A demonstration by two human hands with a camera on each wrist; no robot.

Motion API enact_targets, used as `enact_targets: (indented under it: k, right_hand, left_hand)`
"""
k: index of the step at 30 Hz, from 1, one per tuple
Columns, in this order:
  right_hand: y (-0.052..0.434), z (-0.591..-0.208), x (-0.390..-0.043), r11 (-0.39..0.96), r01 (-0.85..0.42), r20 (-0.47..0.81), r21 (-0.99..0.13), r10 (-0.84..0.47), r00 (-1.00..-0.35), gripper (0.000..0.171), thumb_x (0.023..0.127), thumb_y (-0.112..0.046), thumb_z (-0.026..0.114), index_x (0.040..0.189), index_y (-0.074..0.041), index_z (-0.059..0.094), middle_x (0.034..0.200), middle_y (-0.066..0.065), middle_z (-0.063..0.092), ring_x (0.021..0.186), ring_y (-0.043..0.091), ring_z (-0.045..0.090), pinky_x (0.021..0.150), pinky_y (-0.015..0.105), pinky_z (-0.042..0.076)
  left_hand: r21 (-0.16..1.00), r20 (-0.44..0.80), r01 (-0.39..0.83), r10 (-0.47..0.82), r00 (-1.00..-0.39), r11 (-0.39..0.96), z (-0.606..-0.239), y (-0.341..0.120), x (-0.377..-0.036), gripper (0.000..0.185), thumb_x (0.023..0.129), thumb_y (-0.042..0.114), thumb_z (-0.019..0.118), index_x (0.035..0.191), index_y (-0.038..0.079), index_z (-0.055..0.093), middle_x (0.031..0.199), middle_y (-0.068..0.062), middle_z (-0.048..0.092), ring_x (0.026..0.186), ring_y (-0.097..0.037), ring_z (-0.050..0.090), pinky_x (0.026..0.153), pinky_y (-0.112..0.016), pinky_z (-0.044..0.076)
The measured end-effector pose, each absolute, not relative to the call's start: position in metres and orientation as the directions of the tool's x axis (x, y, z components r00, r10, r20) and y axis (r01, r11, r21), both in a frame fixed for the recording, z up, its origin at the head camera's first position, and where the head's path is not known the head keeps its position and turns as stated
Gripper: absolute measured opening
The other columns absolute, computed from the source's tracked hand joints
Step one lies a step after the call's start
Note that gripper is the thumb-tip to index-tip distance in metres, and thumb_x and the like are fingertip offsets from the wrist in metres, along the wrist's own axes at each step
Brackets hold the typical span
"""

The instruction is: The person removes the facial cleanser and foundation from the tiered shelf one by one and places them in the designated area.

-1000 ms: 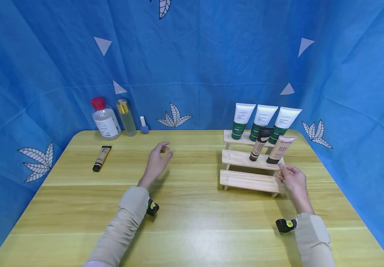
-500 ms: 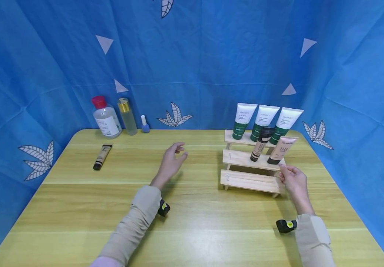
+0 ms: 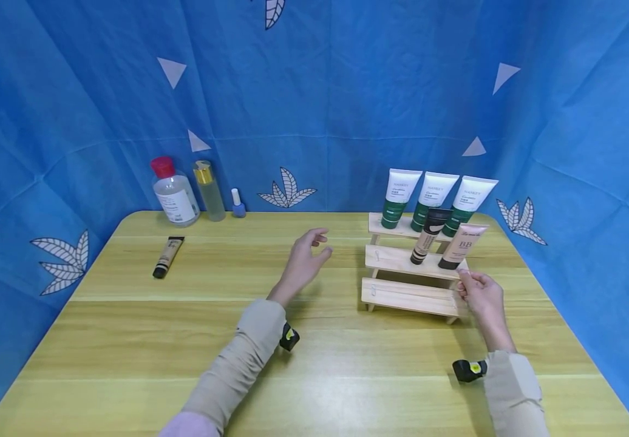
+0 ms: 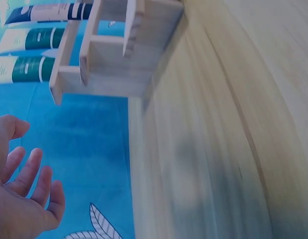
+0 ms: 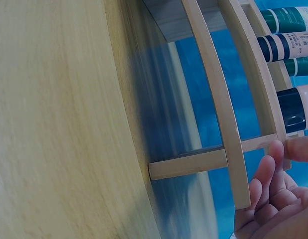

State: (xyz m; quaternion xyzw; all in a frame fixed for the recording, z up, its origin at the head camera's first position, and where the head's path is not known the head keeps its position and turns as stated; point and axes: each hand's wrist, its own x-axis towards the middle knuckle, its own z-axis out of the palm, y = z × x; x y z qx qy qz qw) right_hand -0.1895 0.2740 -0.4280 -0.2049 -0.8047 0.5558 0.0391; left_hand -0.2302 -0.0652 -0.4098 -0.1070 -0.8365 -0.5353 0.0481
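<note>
A three-step wooden display rack stands on the right side of the table. My right hand pinches the right end of its middle shelf between thumb and fingers. On that shelf a black-capped concealer tube and a pink BB cream tube stand upright, leaning slightly. Several white-and-green tubes line the top shelf; the bottom shelf holds nothing. My left hand hovers left of the rack, fingers loosely bent and holding nothing, apart from the rack in the left wrist view too.
At the back left are a red-capped clear bottle, a gold-capped bottle and a small blue nail polish bottle. A small gold-and-black tube lies before them. Blue curtain borders the table.
My left hand has moved rightward across the table toward the rack, still holding nothing. My right hand stays at the middle shelf's end, and the rack and tubes stand as before.
</note>
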Motion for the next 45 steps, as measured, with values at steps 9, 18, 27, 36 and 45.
enact_targets:
  k: [9, 18, 27, 36, 45]
  right_hand:
    - [0.274, -0.428, -0.19, 0.302, 0.282, -0.156, -0.911, 0.38, -0.912, 0.05, 0.098, -0.036, 0.047, 0.124, 0.007, 0.047, 0.07, -0.016, 0.056, 0.064, -0.003, 0.054, 0.06, 0.014, 0.047]
    - [0.273, -0.428, -0.19, 0.315, 0.292, -0.161, -0.903, 0.382, -0.91, 0.054, 0.098, -0.038, 0.046, 0.128, 0.008, 0.046, 0.07, -0.016, 0.056, 0.065, -0.003, 0.054, 0.061, 0.014, 0.048]
    - [0.273, -0.428, -0.189, 0.29, 0.274, -0.155, -0.917, 0.374, -0.914, 0.052, 0.098, -0.035, 0.047, 0.127, 0.009, 0.046, 0.07, -0.016, 0.056, 0.064, -0.003, 0.054, 0.06, 0.013, 0.047]
    - [0.271, -0.428, -0.189, 0.271, 0.274, -0.156, -0.923, 0.389, -0.908, 0.047, 0.098, -0.033, 0.048, 0.122, 0.008, 0.048, 0.068, -0.015, 0.056, 0.062, -0.003, 0.053, 0.059, 0.013, 0.047]
    - [0.271, -0.428, -0.189, 0.272, 0.263, -0.143, -0.926, 0.391, -0.909, 0.049, 0.098, -0.033, 0.049, 0.122, 0.009, 0.048, 0.066, -0.016, 0.055, 0.059, -0.004, 0.053, 0.057, 0.012, 0.046]
  left_hand:
    - [0.887, 0.196, 0.253, 0.182, -0.964, 0.387, -0.403, -0.041, -0.228, 0.044, 0.094, 0.014, 0.059, 0.135, 0.005, 0.049, 0.123, -0.017, 0.057, 0.115, -0.031, 0.049, 0.099, -0.047, 0.039]
    - [0.865, 0.22, 0.299, 0.231, -0.948, 0.402, -0.407, -0.02, -0.231, 0.043, 0.092, 0.014, 0.062, 0.132, 0.005, 0.051, 0.118, -0.013, 0.06, 0.113, -0.031, 0.052, 0.099, -0.044, 0.042]
    - [0.858, 0.227, 0.328, 0.281, -0.933, 0.396, -0.4, 0.004, -0.23, 0.043, 0.092, 0.016, 0.062, 0.132, 0.006, 0.051, 0.118, -0.012, 0.059, 0.109, -0.023, 0.052, 0.092, -0.035, 0.045]
    - [0.869, 0.19, 0.3, 0.294, -0.937, 0.393, -0.4, 0.034, -0.231, 0.043, 0.091, 0.017, 0.064, 0.132, 0.01, 0.052, 0.114, -0.007, 0.06, 0.104, -0.019, 0.054, 0.085, -0.026, 0.047]
    - [0.906, 0.15, 0.244, 0.277, -0.949, 0.345, -0.406, 0.058, -0.236, 0.042, 0.09, 0.016, 0.065, 0.131, 0.012, 0.053, 0.114, -0.006, 0.059, 0.101, -0.016, 0.055, 0.086, -0.022, 0.046]
